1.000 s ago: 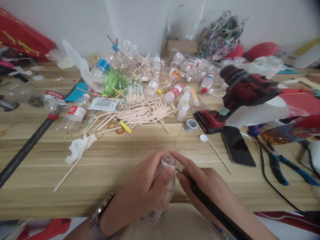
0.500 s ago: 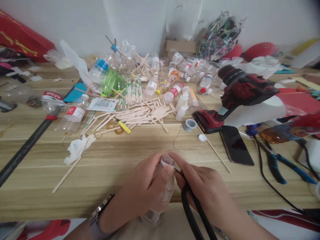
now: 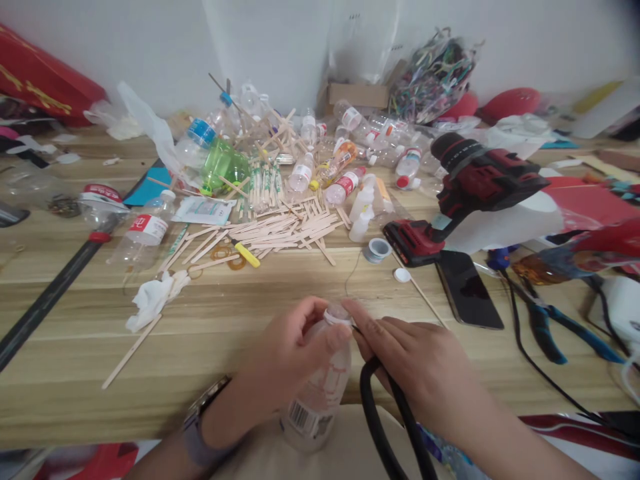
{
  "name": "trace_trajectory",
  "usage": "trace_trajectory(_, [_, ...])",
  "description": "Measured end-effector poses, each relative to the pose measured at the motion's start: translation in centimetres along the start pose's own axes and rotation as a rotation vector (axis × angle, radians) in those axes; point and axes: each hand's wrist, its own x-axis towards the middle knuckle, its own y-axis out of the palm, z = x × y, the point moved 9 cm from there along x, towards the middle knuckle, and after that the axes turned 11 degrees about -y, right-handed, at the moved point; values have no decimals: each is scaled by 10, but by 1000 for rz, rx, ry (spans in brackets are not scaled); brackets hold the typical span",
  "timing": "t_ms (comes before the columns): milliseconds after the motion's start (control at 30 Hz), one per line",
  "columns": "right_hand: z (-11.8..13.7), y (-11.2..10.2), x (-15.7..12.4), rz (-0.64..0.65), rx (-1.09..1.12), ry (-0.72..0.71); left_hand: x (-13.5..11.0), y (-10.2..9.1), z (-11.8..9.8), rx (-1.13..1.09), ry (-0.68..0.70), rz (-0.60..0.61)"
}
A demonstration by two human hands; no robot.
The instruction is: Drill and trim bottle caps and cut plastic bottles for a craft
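Observation:
An empty clear plastic bottle (image 3: 320, 393) with a barcode label stands tilted in front of me, over the table's near edge. My left hand (image 3: 295, 353) is closed around its upper part, thumb just below the neck. My right hand (image 3: 415, 360) is closed on a black looped tool (image 3: 369, 400), whose thick dark loop hangs down below the palm. A thin dark part of it shows by the bottle's neck; whether it touches is hidden. My right index fingertip rests at the bottle's mouth. A white cap (image 3: 402, 275) lies beyond my right hand.
Wooden sticks (image 3: 280, 230) and several plastic bottles (image 3: 301, 173) cover the table's middle and back. To the right are a red cordless drill (image 3: 480, 180), a phone (image 3: 470, 290), pliers (image 3: 545, 327) and a wire spool (image 3: 377, 250). A yellow-handled cutter (image 3: 247, 253) lies ahead.
The bottle has come slightly more upright, and more of its lower body and label shows. My left fingers have shifted at the neck; my right hand stays beside it with the tool.

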Motion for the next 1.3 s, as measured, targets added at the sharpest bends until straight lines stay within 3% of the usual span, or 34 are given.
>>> trace_trajectory(100, [1, 2, 3, -20, -42, 24, 4, -4, -3, 29, 1, -32])
trace_trajectory(300, [-8, 10, 0, -132, 118, 151, 4, -10, -9, 29, 64, -86])
trace_trajectory(533, [-11, 24, -11, -99, 117, 189, 3, -5, -5, 30, 50, -41])
trace_trajectory(667, [-10, 19, -6, -115, 128, 175, -1, -7, -10, 85, 76, -84])
trace_trajectory(800, [-4, 11, 4, -101, 144, 110, -1, -4, -10, 87, 66, -48])
trace_trajectory(1067, [-3, 1, 6, -32, 60, 36, 4, -3, 0, 6, 13, -9])
trace_trajectory(1167, [0, 0, 8, -16, -39, 19, 5, -7, 1, -22, -15, -48])
trace_trajectory(1300, [2, -2, 12, -88, -76, 45, 1, -8, -8, 27, 36, -62])
